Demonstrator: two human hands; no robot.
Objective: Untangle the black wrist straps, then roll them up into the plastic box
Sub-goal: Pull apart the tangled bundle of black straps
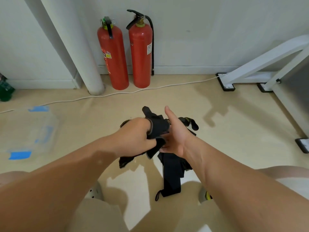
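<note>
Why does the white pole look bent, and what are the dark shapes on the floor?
Head view: the wide-angle lens makes the white round pole lean and the edges curve; the dark patches on the tan floor are shadows, some likely cast by the arms; the clear plastic box with blue clips looks faint and washed out.

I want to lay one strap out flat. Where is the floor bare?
Bare floor lies right of the strap bundle, toward the white frame, and ahead between the bundle and the white cable. Left holds the clear plastic box; near the feet, hanging straps crowd it.
</note>
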